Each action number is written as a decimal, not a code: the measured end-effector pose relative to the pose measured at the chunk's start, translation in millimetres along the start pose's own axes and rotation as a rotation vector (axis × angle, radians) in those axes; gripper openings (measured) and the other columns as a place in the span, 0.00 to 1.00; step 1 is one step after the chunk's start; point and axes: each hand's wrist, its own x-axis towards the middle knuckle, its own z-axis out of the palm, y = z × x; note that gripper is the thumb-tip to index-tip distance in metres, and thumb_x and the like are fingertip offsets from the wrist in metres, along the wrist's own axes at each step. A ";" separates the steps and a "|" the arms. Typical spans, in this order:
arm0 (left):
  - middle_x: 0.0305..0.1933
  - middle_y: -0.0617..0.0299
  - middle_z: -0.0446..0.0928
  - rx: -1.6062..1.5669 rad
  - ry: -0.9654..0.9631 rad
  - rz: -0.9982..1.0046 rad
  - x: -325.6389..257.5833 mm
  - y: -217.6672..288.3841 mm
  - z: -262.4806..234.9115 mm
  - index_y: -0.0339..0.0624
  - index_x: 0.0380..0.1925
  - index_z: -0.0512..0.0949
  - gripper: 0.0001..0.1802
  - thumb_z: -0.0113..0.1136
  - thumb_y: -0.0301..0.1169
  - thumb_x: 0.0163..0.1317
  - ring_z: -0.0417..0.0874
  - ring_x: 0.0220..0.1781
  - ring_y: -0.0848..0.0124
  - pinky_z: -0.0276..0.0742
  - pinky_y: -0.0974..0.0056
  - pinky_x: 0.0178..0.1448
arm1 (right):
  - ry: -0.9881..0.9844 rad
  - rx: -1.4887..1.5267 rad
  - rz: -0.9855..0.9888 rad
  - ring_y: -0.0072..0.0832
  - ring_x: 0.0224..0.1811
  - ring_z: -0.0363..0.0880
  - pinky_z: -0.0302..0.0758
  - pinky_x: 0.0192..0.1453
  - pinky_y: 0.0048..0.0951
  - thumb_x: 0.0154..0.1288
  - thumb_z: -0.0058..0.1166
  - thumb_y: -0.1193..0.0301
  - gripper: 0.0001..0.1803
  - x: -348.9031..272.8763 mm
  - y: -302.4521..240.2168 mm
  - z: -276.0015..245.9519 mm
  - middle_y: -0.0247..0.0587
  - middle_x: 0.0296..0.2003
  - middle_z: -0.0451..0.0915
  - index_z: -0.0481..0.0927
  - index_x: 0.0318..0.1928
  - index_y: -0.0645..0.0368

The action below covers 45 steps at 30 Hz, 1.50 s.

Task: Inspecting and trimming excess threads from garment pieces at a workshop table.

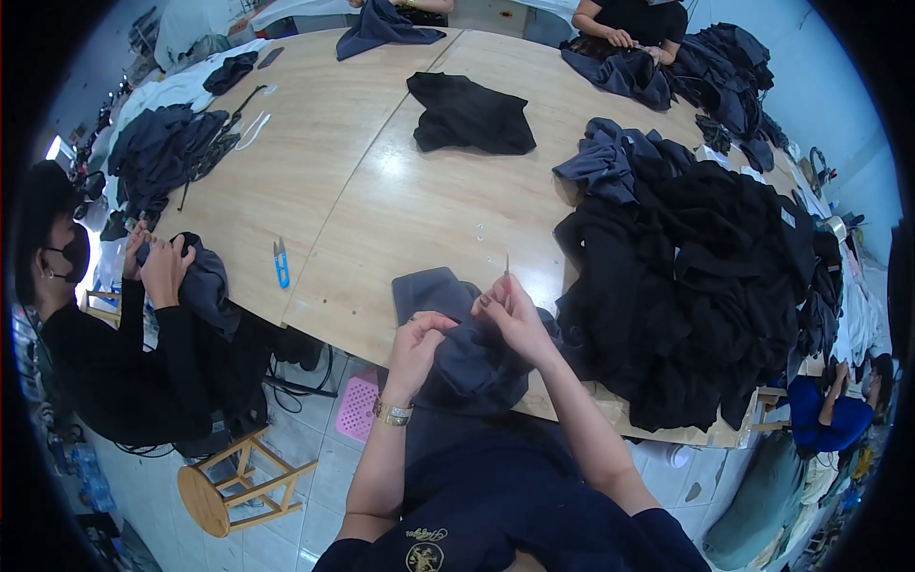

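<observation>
Right hand point(510, 310) pinching thin metal snips point(507, 265) upright; left hand point(417, 345) gripping dark grey garment point(457, 338) bunched; blade may nick fabric or slip toward fingers.

the thin pointed tool point(507, 264) pinched in the right hand point(510, 310) is too small to make out. the left hand point(417, 341) has its fingertips buried in the folded dark grey cloth point(457, 334), so its grip stays hidden. the big heap of black garments point(696, 286) covers the far right of the pale wooden counter point(400, 200). two people at the far side are cut off at the top edge, only their forearms showing.
</observation>
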 end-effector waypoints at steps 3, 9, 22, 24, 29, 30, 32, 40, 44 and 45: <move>0.40 0.59 0.74 -0.056 0.020 -0.018 -1.2 3.0 2.0 0.32 0.31 0.79 0.12 0.47 0.20 0.50 0.72 0.46 0.71 0.66 0.70 0.51 | -0.007 -0.219 -0.155 0.20 0.34 0.73 0.69 0.38 0.21 0.59 0.51 0.78 0.12 -12.3 -17.4 8.8 0.35 0.29 0.70 0.61 0.36 0.59; 0.40 0.60 0.72 -0.037 0.033 -0.012 -2.3 0.8 2.1 0.33 0.33 0.78 0.12 0.46 0.19 0.51 0.72 0.46 0.72 0.66 0.71 0.50 | 0.078 -0.571 -0.245 0.24 0.28 0.75 0.71 0.34 0.26 0.58 0.51 0.80 0.11 -19.2 -28.2 10.2 0.39 0.25 0.73 0.63 0.38 0.63; 0.44 0.63 0.71 -0.544 0.369 -0.209 -12.1 -25.4 -4.2 0.42 0.44 0.69 0.12 0.47 0.36 0.67 0.73 0.44 0.72 0.70 0.68 0.48 | 0.784 -0.661 -0.139 0.30 0.26 0.80 0.74 0.30 0.30 0.60 0.45 0.79 0.07 -32.1 5.0 -95.5 0.44 0.24 0.76 0.62 0.36 0.63; 0.44 0.63 0.72 -0.662 0.249 -0.332 -15.6 -25.5 -4.4 0.42 0.45 0.69 0.13 0.45 0.38 0.67 0.74 0.45 0.71 0.71 0.67 0.49 | 0.686 -0.565 -0.011 0.39 0.27 0.82 0.76 0.31 0.34 0.59 0.45 0.80 0.08 -41.7 10.7 -94.2 0.47 0.25 0.78 0.61 0.38 0.63; 0.54 0.57 0.71 -0.804 0.143 -0.434 -24.4 -31.1 -13.5 0.44 0.51 0.69 0.22 0.41 0.47 0.68 0.71 0.57 0.63 0.64 0.58 0.63 | 0.494 -0.818 0.052 0.34 0.33 0.81 0.76 0.35 0.31 0.56 0.52 0.78 0.12 -31.2 21.4 -72.1 0.50 0.27 0.78 0.62 0.37 0.63; 0.56 0.56 0.70 -0.809 0.197 -0.455 -22.1 -30.1 -6.5 0.43 0.53 0.68 0.23 0.42 0.48 0.67 0.70 0.58 0.63 0.63 0.58 0.64 | 0.442 -0.644 0.007 0.30 0.30 0.79 0.75 0.33 0.29 0.56 0.52 0.77 0.12 -33.2 17.8 -71.7 0.44 0.27 0.77 0.64 0.38 0.62; 0.60 0.54 0.67 -0.934 0.151 -0.602 -16.6 -41.4 3.6 0.41 0.57 0.65 0.26 0.42 0.47 0.67 0.68 0.60 0.61 0.61 0.57 0.66 | 0.303 -0.234 0.245 0.15 0.23 0.70 0.68 0.25 0.19 0.58 0.53 0.74 0.10 -43.3 9.3 -83.1 0.29 0.25 0.74 0.67 0.38 0.60; 0.58 0.54 0.70 -1.411 -0.336 -0.434 -26.5 -44.1 6.1 0.39 0.57 0.65 0.27 0.43 0.46 0.66 0.69 0.61 0.57 0.61 0.52 0.66 | 0.083 0.401 0.255 0.16 0.33 0.71 0.68 0.35 0.15 0.53 0.57 0.82 0.17 -60.9 18.9 -56.7 0.28 0.32 0.70 0.62 0.33 0.50; 0.53 0.56 0.74 -0.995 -0.148 -0.392 -34.8 -3.3 8.2 0.40 0.54 0.67 0.19 0.48 0.35 0.65 0.74 0.55 0.63 0.68 0.56 0.61 | 0.004 0.356 0.207 0.18 0.38 0.73 0.71 0.42 0.19 0.50 0.55 0.86 0.19 -56.4 -5.9 -49.0 0.35 0.38 0.73 0.63 0.34 0.52; 0.53 0.56 0.74 -0.997 -0.148 -0.371 -28.8 -0.5 8.6 0.40 0.54 0.67 0.19 0.48 0.35 0.65 0.74 0.55 0.63 0.68 0.56 0.61 | -0.011 0.346 0.199 0.18 0.38 0.73 0.71 0.42 0.19 0.50 0.55 0.86 0.19 -55.6 -9.5 -52.6 0.35 0.38 0.73 0.63 0.34 0.52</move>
